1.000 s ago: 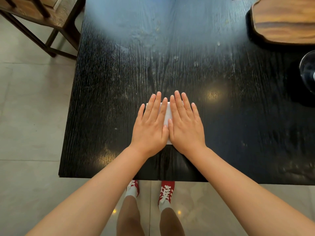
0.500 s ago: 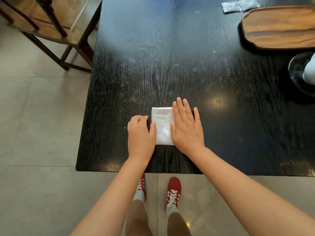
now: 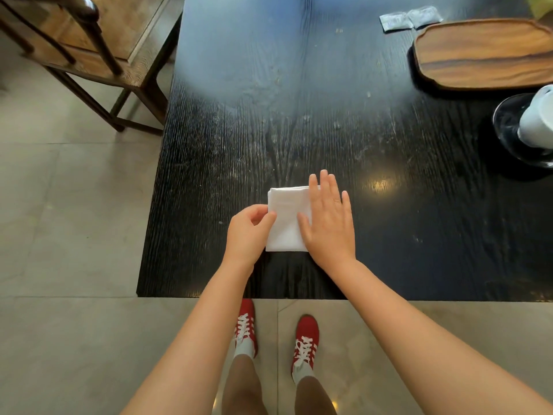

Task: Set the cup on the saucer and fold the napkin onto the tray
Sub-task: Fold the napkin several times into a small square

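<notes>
A folded white napkin (image 3: 285,218) lies flat on the black table (image 3: 299,115) near its front edge. My left hand (image 3: 248,233) is curled at the napkin's left edge, its thumb and fingers pinching that edge. Over the napkin's right part my right hand (image 3: 329,226) lies flat, fingers spread, pressing it down. A wooden tray (image 3: 484,53) sits at the back right with nothing on it. A white cup (image 3: 537,118) stands on a dark glass saucer (image 3: 508,127) at the right edge, partly cut off.
Two small grey packets (image 3: 410,18) lie behind the tray. A wooden chair (image 3: 89,43) stands off the table's left corner. My legs and red shoes (image 3: 278,336) are below the table's front edge on the tiled floor.
Both hands lay flat on the napkin a second ago. My left hand has slid off to the left and curled onto the edge, uncovering the napkin. The camera has pulled back.
</notes>
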